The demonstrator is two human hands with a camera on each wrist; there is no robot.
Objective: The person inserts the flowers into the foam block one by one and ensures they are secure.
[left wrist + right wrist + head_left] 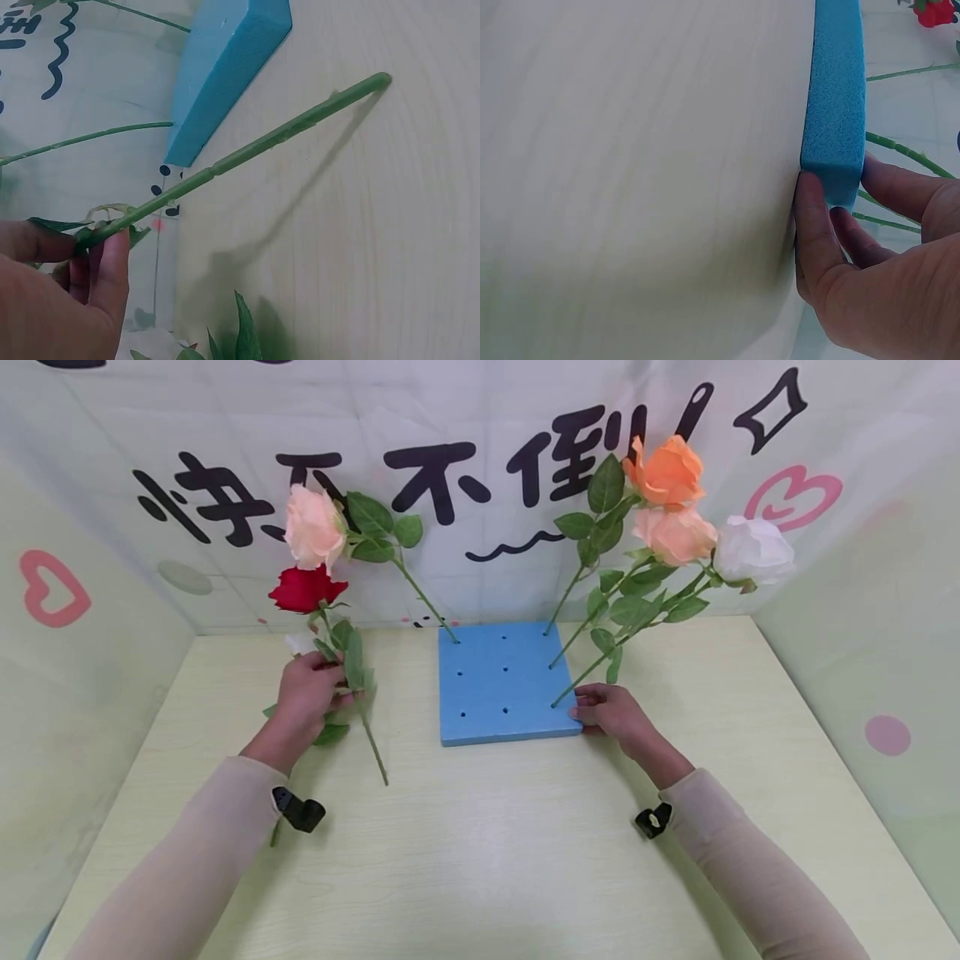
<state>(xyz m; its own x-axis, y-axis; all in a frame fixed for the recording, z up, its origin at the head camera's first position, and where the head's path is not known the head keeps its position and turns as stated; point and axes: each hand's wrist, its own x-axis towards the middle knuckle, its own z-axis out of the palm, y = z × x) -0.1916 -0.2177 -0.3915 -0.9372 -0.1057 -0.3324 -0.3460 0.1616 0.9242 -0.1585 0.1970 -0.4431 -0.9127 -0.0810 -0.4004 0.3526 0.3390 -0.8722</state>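
In the head view my left hand (pixel 302 697) pinches the green stem of a red rose (pixel 307 590). Its bare stem end (pixel 285 132) slants over the table in the left wrist view. My right hand (pixel 613 717) grips the front right corner of a blue foam block (pixel 483 693) with holes; the right wrist view has the thumb on its top and fingers along its side. Standing in the block are a pale pink rose (pixel 313 527) at back left and, on the right, an orange rose (pixel 667 472), a peach rose (pixel 677 533) and a white rose (pixel 753 550).
Another white flower (pixel 300 643) lies on the table (pixel 480 852) by my left hand, mostly hidden behind it, with leaves (pixel 330 734) below. A printed cloth (pixel 465 585) with black characters rises behind the table, with side panels left and right.
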